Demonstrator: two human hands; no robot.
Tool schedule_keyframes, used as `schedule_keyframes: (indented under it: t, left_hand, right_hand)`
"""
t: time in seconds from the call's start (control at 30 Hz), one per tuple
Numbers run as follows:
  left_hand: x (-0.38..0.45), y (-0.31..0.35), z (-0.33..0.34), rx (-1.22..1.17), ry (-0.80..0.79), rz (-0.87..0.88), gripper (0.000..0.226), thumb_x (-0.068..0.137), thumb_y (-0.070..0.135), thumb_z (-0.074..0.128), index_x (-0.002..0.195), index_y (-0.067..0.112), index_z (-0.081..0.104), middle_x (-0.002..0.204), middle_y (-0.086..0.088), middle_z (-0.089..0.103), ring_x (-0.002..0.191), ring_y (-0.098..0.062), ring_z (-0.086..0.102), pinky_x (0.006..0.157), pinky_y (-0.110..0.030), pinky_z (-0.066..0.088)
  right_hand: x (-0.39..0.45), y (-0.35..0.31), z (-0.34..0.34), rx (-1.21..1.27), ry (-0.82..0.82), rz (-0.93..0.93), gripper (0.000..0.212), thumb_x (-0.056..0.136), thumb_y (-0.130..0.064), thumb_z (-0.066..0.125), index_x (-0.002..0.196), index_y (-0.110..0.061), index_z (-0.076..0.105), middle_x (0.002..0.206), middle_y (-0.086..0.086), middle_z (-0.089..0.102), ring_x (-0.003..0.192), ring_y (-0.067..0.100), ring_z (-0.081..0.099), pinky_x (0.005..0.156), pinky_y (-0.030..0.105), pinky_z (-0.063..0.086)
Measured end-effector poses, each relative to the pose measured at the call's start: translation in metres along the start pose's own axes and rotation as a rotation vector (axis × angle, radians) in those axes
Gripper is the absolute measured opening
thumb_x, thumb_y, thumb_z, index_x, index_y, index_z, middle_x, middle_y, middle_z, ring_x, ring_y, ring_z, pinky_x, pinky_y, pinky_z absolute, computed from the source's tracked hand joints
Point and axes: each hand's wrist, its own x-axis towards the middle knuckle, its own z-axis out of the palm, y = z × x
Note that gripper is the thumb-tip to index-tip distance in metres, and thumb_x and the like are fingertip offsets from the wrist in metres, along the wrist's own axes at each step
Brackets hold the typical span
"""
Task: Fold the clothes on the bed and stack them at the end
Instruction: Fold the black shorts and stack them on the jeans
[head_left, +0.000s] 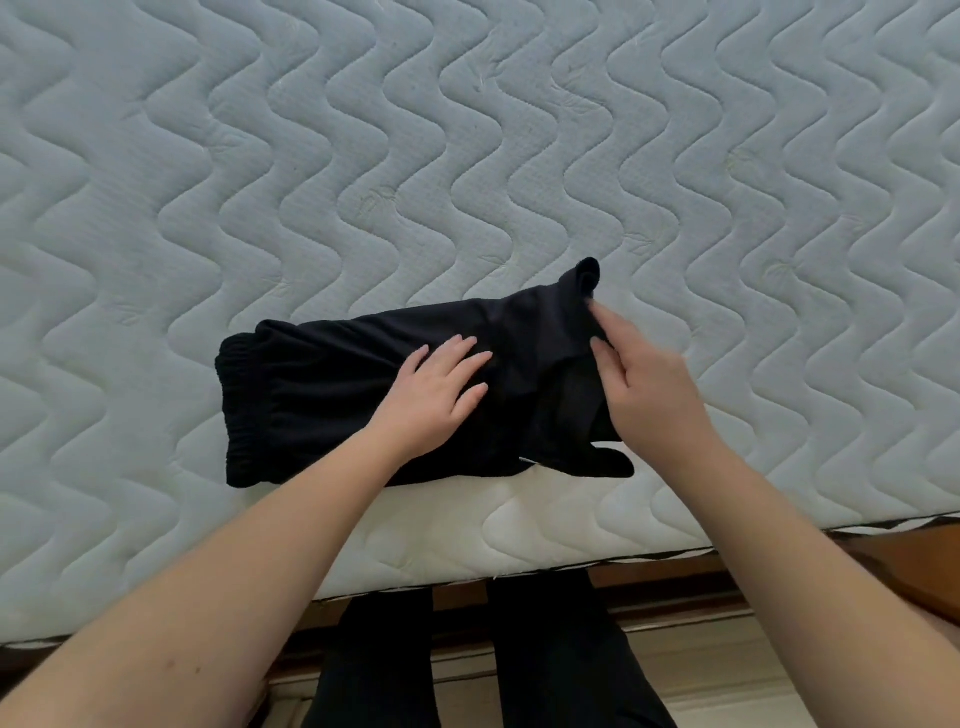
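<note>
While our left hand (434, 397) presses flat on the unlabelled folded black fabric garment (332, 405), our right hand (641, 384) pinches its end on the quilted white mattress (467, 156).

Bedroom in home: bare quilted mattress (467, 130) on wooden bed frame (675, 577).

Matt black cloth garment (363, 395), quilted fabric mattress (467, 156), wooden bedframe (675, 577)
</note>
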Motion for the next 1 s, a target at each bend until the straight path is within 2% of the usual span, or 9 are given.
schedule_keyframes:
  t: [0.1, 0.17, 0.23, 0.37, 0.53, 0.73, 0.8, 0.87, 1.0]
  left_hand:
    - [-0.021, -0.032, -0.027, -0.046, 0.262, -0.051, 0.042, 0.101, 0.032, 0.047, 0.142, 0.02, 0.051, 0.148, -0.003, 0.046, 0.141, -0.02, 0.036, 0.119, -0.042, 0.02]
    - [-0.031, -0.064, -0.043, -0.041, 0.361, -0.18, 0.041, 0.1, 0.028, 0.051, 0.14, 0.017, 0.052, 0.142, -0.005, 0.051, 0.134, -0.024, 0.044, 0.115, -0.043, 0.025]
    - [-0.038, -0.099, -0.056, -0.029, 0.379, -0.37, 0.045, 0.1, 0.03, 0.049, 0.143, 0.017, 0.048, 0.145, -0.006, 0.048, 0.133, -0.026, 0.043, 0.112, -0.044, 0.024]
    - [-0.047, -0.156, -0.069, -0.046, 0.244, -0.589, 0.04, 0.101, 0.035, 0.042, 0.139, 0.023, 0.053, 0.143, -0.005, 0.05, 0.133, -0.027, 0.042, 0.111, -0.045, 0.028]
    - [-0.063, -0.185, -0.075, -0.292, 0.195, -0.482, 0.027, 0.099, 0.027, 0.05, 0.119, 0.025, 0.068, 0.128, -0.004, 0.059, 0.122, -0.024, 0.053, 0.106, -0.039, 0.041]
    - [-0.086, -0.179, -0.055, -0.084, 0.238, -0.262, 0.043, 0.1, 0.02, 0.051, 0.143, 0.023, 0.052, 0.147, -0.009, 0.046, 0.135, -0.029, 0.04, 0.109, -0.041, 0.034]
    - [-0.091, -0.18, -0.053, -0.292, 0.286, -0.277, 0.043, 0.103, 0.017, 0.045, 0.146, 0.015, 0.047, 0.148, -0.007, 0.046, 0.138, -0.024, 0.04, 0.113, -0.039, 0.031]
    - [-0.099, -0.179, -0.055, -0.758, 0.357, -0.439, 0.041, 0.105, 0.017, 0.039, 0.146, 0.016, 0.046, 0.145, -0.001, 0.052, 0.135, -0.016, 0.045, 0.115, -0.033, 0.032]
    - [-0.105, -0.187, -0.062, -1.33, 0.423, -0.612, 0.037, 0.108, 0.029, 0.029, 0.136, 0.022, 0.053, 0.123, 0.0, 0.069, 0.117, -0.011, 0.061, 0.103, -0.03, 0.045]
  right_hand:
    - [-0.002, -0.038, 0.016, -0.03, -0.026, -0.062, 0.042, 0.103, -0.018, 0.042, 0.144, -0.027, 0.047, 0.093, -0.005, 0.061, 0.082, 0.007, 0.051, 0.074, 0.015, 0.039]
    - [-0.001, -0.06, 0.03, -0.082, -0.066, -0.086, 0.043, 0.103, -0.017, 0.041, 0.145, -0.026, 0.045, 0.091, 0.003, 0.063, 0.083, 0.019, 0.055, 0.076, 0.03, 0.044]
    - [0.001, -0.078, 0.046, -0.159, -0.122, -0.102, 0.046, 0.103, -0.015, 0.039, 0.148, -0.025, 0.04, 0.092, 0.009, 0.06, 0.085, 0.031, 0.056, 0.078, 0.044, 0.048]
    - [0.003, -0.11, 0.08, -0.308, -0.186, -0.137, 0.053, 0.103, -0.007, 0.035, 0.153, -0.026, 0.031, 0.098, 0.008, 0.057, 0.087, 0.036, 0.056, 0.079, 0.046, 0.049]
    - [0.006, -0.147, 0.118, -0.406, -0.201, -0.178, 0.056, 0.101, -0.005, 0.034, 0.153, -0.026, 0.026, 0.106, 0.006, 0.057, 0.084, 0.035, 0.058, 0.074, 0.043, 0.049]
    - [0.009, -0.181, 0.169, -0.504, -0.24, -0.243, 0.056, 0.101, -0.008, 0.037, 0.154, -0.022, 0.025, 0.108, 0.008, 0.058, 0.076, 0.032, 0.058, 0.062, 0.034, 0.036]
    - [0.009, -0.188, 0.186, -0.532, -0.26, -0.27, 0.056, 0.101, -0.01, 0.038, 0.154, -0.021, 0.025, 0.107, 0.007, 0.059, 0.074, 0.03, 0.058, 0.061, 0.034, 0.038]
    - [0.011, -0.194, 0.2, -0.544, -0.281, -0.283, 0.056, 0.101, -0.009, 0.039, 0.154, -0.02, 0.024, 0.108, 0.007, 0.059, 0.069, 0.027, 0.055, 0.059, 0.033, 0.039]
    - [0.013, -0.204, 0.228, -0.635, -0.293, -0.326, 0.058, 0.099, -0.009, 0.039, 0.154, -0.018, 0.022, 0.109, 0.006, 0.059, 0.061, 0.022, 0.04, 0.056, 0.031, 0.031]
